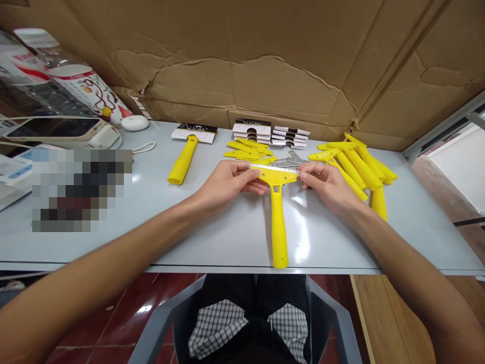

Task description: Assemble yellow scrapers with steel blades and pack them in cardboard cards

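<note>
A yellow scraper [279, 222] lies in front of me, its wide head away from me and its handle towards the table's front edge. A bright metal strip shows along the head's far side. My left hand [231, 186] is closed on the left end of the head, thumb on top. At the head's right end, my right hand [329, 186] has its thumb and fingertips pinched together. Just beyond the head are loose metal pieces [291, 158] and several flat yellow pieces [246, 148]. Several yellow scraper handles [356, 162] are piled beside my right hand.
A yellow scraper with a card on its head [183, 159] lies at the left. Folded cards [251, 126] are stacked against the cardboard wall [242, 76]. Bottles [81, 81], a handheld device [56, 129] and a white oval case [135, 123] occupy the far left.
</note>
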